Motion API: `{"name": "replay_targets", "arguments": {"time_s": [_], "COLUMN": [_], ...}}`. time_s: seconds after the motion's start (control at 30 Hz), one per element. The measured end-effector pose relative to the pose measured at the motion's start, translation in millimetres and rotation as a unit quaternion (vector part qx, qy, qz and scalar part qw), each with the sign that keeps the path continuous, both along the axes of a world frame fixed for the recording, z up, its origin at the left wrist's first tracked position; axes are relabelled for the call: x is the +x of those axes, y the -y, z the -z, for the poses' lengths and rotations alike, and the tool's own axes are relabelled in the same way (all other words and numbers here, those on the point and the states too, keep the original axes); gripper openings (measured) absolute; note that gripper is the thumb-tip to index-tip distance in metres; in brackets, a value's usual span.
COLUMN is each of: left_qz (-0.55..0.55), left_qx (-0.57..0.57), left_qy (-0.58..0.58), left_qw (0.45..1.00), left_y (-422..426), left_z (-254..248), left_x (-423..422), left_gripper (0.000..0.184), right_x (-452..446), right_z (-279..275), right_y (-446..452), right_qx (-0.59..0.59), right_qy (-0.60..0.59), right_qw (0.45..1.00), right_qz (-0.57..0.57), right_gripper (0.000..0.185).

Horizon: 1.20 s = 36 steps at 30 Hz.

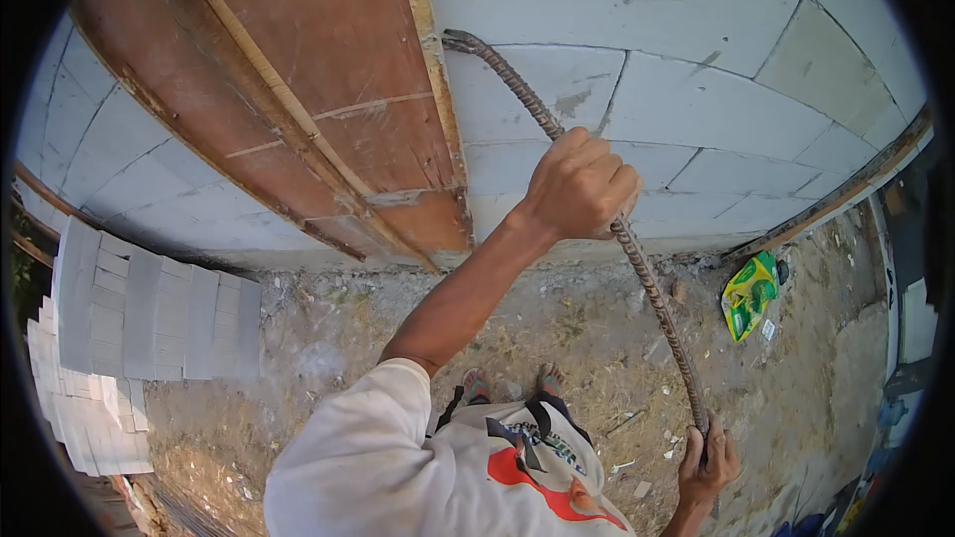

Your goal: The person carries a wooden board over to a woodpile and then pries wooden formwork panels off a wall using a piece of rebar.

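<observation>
A long ribbed metal bar [652,293] with a bent, flattened tip slants across the view. My left hand [580,184] is wrapped round its upper half, knuckles up. Lower down at the right, my right hand [708,465] is closed round the bar near its lower end. The bent tip is at the edge of a reddish-brown wooden panel [348,30] framed with timber, in front of the pale block wall [696,104]. Whether the tip touches the panel's edge I cannot tell.
Stacked grey blocks [159,313] stand at the left by the wall. A green and yellow bag [749,296] lies on the dirt ground [328,418] at the right. A timber strip [836,189] leans along the wall's right side. My bare feet are below.
</observation>
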<state>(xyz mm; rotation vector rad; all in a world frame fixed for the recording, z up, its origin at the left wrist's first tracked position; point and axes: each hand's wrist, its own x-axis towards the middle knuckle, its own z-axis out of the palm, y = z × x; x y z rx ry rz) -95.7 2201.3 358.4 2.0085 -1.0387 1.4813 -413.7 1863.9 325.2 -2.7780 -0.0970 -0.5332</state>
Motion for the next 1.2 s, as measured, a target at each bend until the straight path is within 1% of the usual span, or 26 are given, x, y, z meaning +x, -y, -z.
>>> {"name": "replay_targets", "arguments": {"time_s": [0.03, 0.07, 0.13, 0.2, 0.27, 0.33, 0.37, 0.4, 0.47, 0.5, 0.53, 0.57, 0.63, 0.67, 0.73, 0.77, 0.83, 0.87, 0.93, 1.0, 1.07, 1.13, 1.2], "left_qz": [-0.020, -0.040, -0.057, -0.076, -0.091, -0.106, -0.110, -0.120, -0.105, -0.109, -0.099, -0.085, -0.104, -0.096, -0.056, -0.040, -0.024, -0.009, 0.000, 0.019, 0.034, 0.030, 0.037], "left_qx": [0.012, 0.024, 0.023, 0.018, 0.013, 0.023, 0.032, 0.030, 0.103, 0.102, 0.150, 0.196, 0.250, 0.248, 0.291, 0.294, 0.312, 0.312, 0.361, 0.368, 0.384, 0.376, 0.378], "left_qy": [-0.004, -0.007, -0.007, -0.003, -0.028, -0.049, -0.068, -0.071, -0.138, -0.142, -0.190, -0.237, -0.273, -0.271, -0.369, -0.367, -0.384, -0.380, -0.415, -0.400, -0.391, -0.341, -0.334], "left_qw": [1.000, 0.999, 0.998, 0.997, 0.995, 0.993, 0.991, 0.990, 0.979, 0.979, 0.965, 0.948, 0.923, 0.925, 0.881, 0.882, 0.869, 0.871, 0.835, 0.839, 0.836, 0.861, 0.863], "left_y": [2, 5, 13, 22, 28, 32, 30, 28, 20, 15, 10, 4, -8, -16, -36, -47, -67, -77, -98, -109, -122, -124, -134], "left_z": [-1, -2, -3, -7, -8, -3, 1, 9, 33, 45, 57, 71, 113, 128, 151, 161, 179, 179, 173, 159, 154, 150, 155], "left_x": [2, 5, 13, 21, 26, 29, 29, 27, 14, 2, -13, -28, -55, -65, -81, -83, -89, -93, -92, -95, -100, -96, -93], "left_gripper": [0.026, 0.027, 0.028, 0.029, 0.027, 0.026, 0.025, 0.025, 0.023, 0.023, 0.024, 0.026, 0.029, 0.029, 0.032, 0.032, 0.034, 0.034, 0.032, 0.030, 0.029, 0.037, 0.037], "right_x": [6, 20, 58, 87, 111, 134, 139, 141, 126, 113, 96, 78, 37, 19, -8, -23, -46, -55, -77, -96, -109, -114, -114], "right_z": [9, 3, -12, -10, -12, -12, -10, 3, 46, 62, 77, 90, 122, 139, 156, 164, 181, 190, 205, 201, 193, 191, 198], "right_y": [17, 20, 30, 59, 72, 76, 70, 71, 76, 72, 63, 52, 37, 30, 1, -17, -55, -71, -107, -139, -167, -190, -205], "right_qx": [-0.015, -0.011, -0.012, -0.013, -0.016, 0.088, 0.103, 0.102, 0.127, 0.152, 0.177, 0.190, 0.206, 0.210, 0.216, 0.222, 0.235, 0.244, 0.243, 0.276, 0.279, 0.312, 0.311], "right_qy": [-0.026, -0.029, 0.090, 0.099, 0.105, -0.009, -0.046, -0.049, -0.144, -0.187, -0.229, -0.241, -0.276, -0.298, -0.315, -0.334, -0.335, -0.336, -0.322, -0.317, -0.325, -0.293, -0.278], "right_qw": [1.000, 1.000, 0.994, 0.992, 0.988, 0.993, 0.991, 0.991, 0.978, 0.968, 0.955, 0.950, 0.937, 0.930, 0.924, 0.916, 0.912, 0.909, 0.913, 0.905, 0.900, 0.899, 0.902], "right_qz": [-0.002, -0.007, -0.056, -0.081, -0.110, -0.083, -0.065, -0.074, -0.081, -0.073, -0.062, -0.064, -0.059, -0.053, -0.031, -0.018, 0.016, 0.031, 0.055, 0.070, 0.083, 0.098, 0.111], "right_gripper": [0.055, 0.055, 0.034, 0.033, 0.032, 0.030, 0.026, 0.026, 0.025, 0.028, 0.032, 0.034, 0.039, 0.041, 0.043, 0.045, 0.046, 0.047, 0.048, 0.049, 0.048, 0.047, 0.046]}}
